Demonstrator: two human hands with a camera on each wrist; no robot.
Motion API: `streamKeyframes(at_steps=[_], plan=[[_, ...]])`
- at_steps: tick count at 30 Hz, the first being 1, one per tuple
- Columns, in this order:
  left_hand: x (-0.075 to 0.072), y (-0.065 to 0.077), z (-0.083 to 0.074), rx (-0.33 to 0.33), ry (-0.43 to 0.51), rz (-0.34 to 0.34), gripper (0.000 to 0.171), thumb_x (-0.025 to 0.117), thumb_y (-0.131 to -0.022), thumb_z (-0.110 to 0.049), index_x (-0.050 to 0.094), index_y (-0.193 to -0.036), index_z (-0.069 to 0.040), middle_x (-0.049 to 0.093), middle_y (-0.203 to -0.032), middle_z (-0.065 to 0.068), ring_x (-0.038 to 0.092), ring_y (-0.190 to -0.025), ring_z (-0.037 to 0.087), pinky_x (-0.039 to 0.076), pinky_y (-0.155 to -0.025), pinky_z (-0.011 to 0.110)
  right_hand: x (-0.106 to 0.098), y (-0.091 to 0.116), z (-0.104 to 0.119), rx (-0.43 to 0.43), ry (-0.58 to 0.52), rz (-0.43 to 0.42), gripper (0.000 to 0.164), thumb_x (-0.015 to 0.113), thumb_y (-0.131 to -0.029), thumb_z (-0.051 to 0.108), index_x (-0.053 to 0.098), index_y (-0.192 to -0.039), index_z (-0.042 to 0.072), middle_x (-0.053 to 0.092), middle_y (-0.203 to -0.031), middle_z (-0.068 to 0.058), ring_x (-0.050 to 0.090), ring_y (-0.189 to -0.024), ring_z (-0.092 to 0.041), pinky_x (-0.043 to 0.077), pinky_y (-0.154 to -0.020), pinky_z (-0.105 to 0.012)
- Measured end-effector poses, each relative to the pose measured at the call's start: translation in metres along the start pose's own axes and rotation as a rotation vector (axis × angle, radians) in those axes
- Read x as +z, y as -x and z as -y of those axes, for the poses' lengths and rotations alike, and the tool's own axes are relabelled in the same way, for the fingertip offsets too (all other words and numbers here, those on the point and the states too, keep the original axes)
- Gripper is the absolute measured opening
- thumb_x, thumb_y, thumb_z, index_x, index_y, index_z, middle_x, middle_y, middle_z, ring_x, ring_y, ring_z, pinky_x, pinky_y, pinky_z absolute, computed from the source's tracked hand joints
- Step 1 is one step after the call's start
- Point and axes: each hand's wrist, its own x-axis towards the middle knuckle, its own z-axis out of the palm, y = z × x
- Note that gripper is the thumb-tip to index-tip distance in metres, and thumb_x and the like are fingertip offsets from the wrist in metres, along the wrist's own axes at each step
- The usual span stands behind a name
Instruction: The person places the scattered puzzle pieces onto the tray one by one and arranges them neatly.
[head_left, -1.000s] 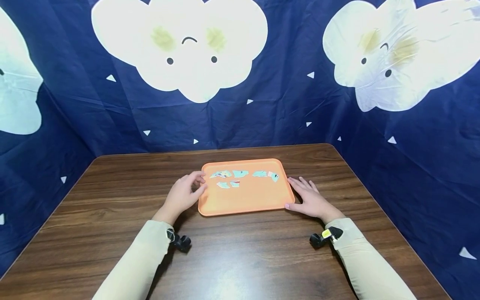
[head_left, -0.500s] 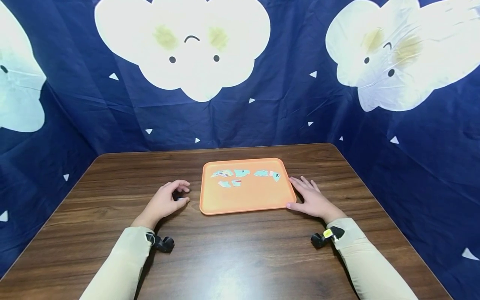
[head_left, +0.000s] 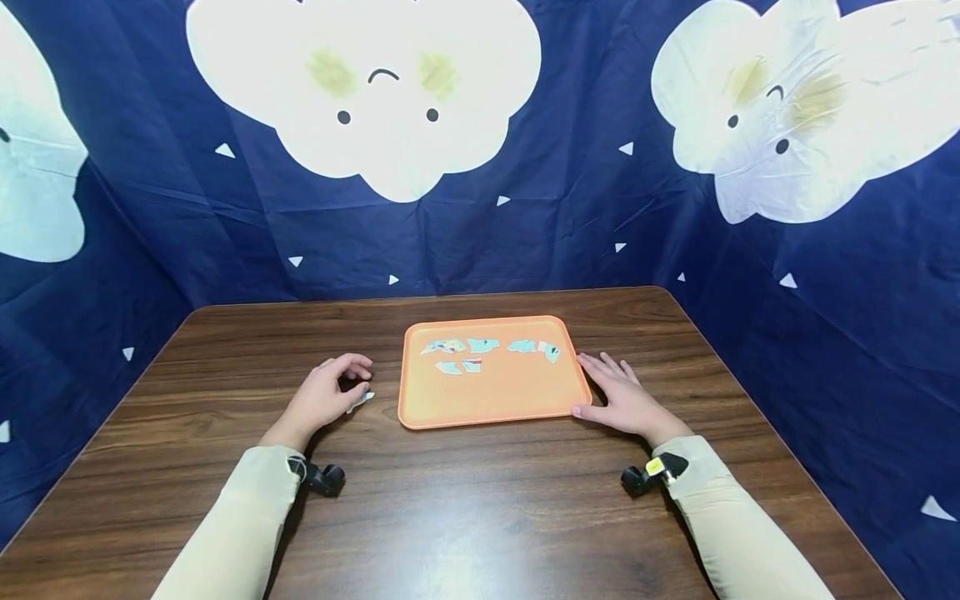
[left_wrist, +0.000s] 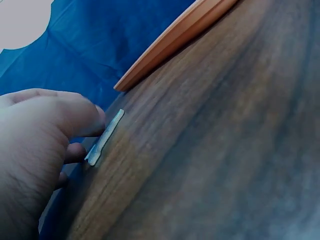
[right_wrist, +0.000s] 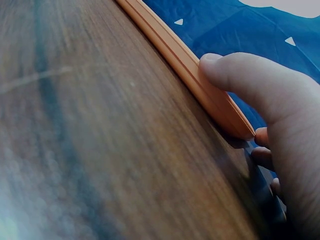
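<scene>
One small, flat, pale blue-and-white puzzle piece (head_left: 362,399) lies on the dark wood-grain table (head_left: 480,517), just left of the shallow orange plastic tray (head_left: 495,410) and apart from its edge. I judge that as one piece moved out, with the rest to go: the cluster of small printed pieces (head_left: 487,353) sits along the far part of the tray floor, six or so as far as I can count.

My left hand (head_left: 326,396) rests on the table beside the lone piece, fingers loosely curled and a little apart. In the left wrist view my fingertips (left_wrist: 95,117) sit right at the piece's (left_wrist: 105,137) edge, touching or nearly so; I cannot tell whether I grip it, but it looks flat on the wood with nothing pinching it. My right hand (head_left: 618,400) lies flat, fingers straight and spread, against the tray's right rim, and the right wrist view shows my thumb (right_wrist: 235,75) pressed on the rim (right_wrist: 200,75) near its corner, steadying it.

What the pieces picture is too small to read. The lone piece shows only edge-on in the wrist view, so its print is hidden there. My left palm hides the table under it, and both wrist views cut off most of the tray
</scene>
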Motion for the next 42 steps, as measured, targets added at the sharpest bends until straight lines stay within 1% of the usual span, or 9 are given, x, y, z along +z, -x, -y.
streamKeyframes(at_steps=[7,17,22,25,30,32,36,39,42], plan=[[0.001,-0.003,0.001,0.054,-0.004,-0.005,0.036,0.08,-0.082,-0.008,0.067,-0.115,-0.008,0.073,-0.095,-0.002,0.059,-0.09,0.023,0.043,-0.085,0.042,-0.002,0.0,0.001,-0.012,-0.006,-0.016,0.096,0.067,-0.088,0.059,0.028,-0.16,0.008,0.032,-0.162,-0.016,0.016,-0.151,-0.044,0.004,-0.117,-0.066],[-0.004,-0.003,0.005,0.028,-0.02,-0.027,0.026,0.071,-0.088,0.0,0.068,-0.113,-0.008,0.073,-0.095,0.001,0.06,-0.09,0.024,0.045,-0.083,0.043,-0.003,-0.002,0.001,-0.013,0.003,-0.015,0.097,0.068,-0.088,0.059,0.028,-0.16,0.008,0.032,-0.162,-0.016,0.016,-0.151,-0.044,0.004,-0.117,-0.066],[-0.012,0.002,0.011,0.017,-0.027,-0.045,0.02,0.07,-0.09,0.0,0.069,-0.108,-0.008,0.074,-0.092,0.001,0.062,-0.092,0.027,0.044,-0.083,0.045,-0.003,-0.002,0.003,-0.001,0.0,-0.009,0.097,0.068,-0.087,0.059,0.028,-0.16,0.009,0.031,-0.163,-0.015,0.015,-0.152,-0.043,0.004,-0.118,-0.064],[-0.018,0.009,0.016,0.012,-0.03,-0.056,0.02,0.07,-0.091,-0.001,0.07,-0.108,-0.01,0.074,-0.091,-0.001,0.06,-0.091,0.025,0.042,-0.081,0.04,-0.002,-0.001,0.003,0.004,-0.006,-0.005,0.097,0.068,-0.087,0.059,0.027,-0.16,0.01,0.031,-0.163,-0.014,0.015,-0.152,-0.042,0.003,-0.118,-0.064],[-0.024,0.021,0.021,0.025,-0.043,-0.063,0.032,0.074,-0.082,0.0,0.069,-0.112,-0.01,0.073,-0.093,-0.003,0.056,-0.088,0.017,0.04,-0.078,0.032,-0.003,0.0,0.003,0.0,-0.005,-0.006,0.097,0.067,-0.088,0.06,0.028,-0.16,0.009,0.031,-0.163,-0.014,0.015,-0.152,-0.043,0.003,-0.118,-0.064],[-0.024,0.023,0.021,0.043,-0.047,-0.051,0.038,0.077,-0.079,0.0,0.067,-0.115,-0.01,0.073,-0.098,-0.002,0.056,-0.091,0.017,0.04,-0.082,0.034,-0.003,0.001,0.003,-0.002,-0.003,-0.009,0.097,0.067,-0.087,0.06,0.028,-0.16,0.009,0.032,-0.163,-0.014,0.015,-0.152,-0.043,0.003,-0.118,-0.065],[-0.022,0.023,0.019,0.079,-0.026,-0.006,0.047,0.079,-0.077,-0.001,0.064,-0.121,-0.009,0.073,-0.108,0.002,0.055,-0.098,0.024,0.035,-0.089,0.044,-0.003,0.001,0.002,-0.002,-0.003,-0.017,0.097,0.067,-0.087,0.06,0.029,-0.16,0.009,0.033,-0.162,-0.014,0.016,-0.152,-0.043,0.003,-0.118,-0.065],[-0.021,0.024,0.017,0.08,-0.018,0.006,0.047,0.08,-0.077,-0.003,0.064,-0.122,-0.01,0.073,-0.108,0.002,0.055,-0.1,0.027,0.032,-0.09,0.049,-0.002,0.001,0.002,-0.002,-0.004,-0.018,0.097,0.067,-0.087,0.06,0.029,-0.16,0.009,0.033,-0.162,-0.014,0.016,-0.152,-0.043,0.003,-0.118,-0.065],[-0.02,0.027,0.018,0.07,-0.036,0.01,0.046,0.081,-0.077,-0.005,0.065,-0.12,-0.011,0.073,-0.106,0.0,0.055,-0.1,0.027,0.033,-0.09,0.051,0.0,0.001,0.003,-0.002,0.0,-0.013,0.098,0.068,-0.087,0.061,0.028,-0.16,0.01,0.033,-0.162,-0.014,0.016,-0.152,-0.042,0.004,-0.118,-0.065]])
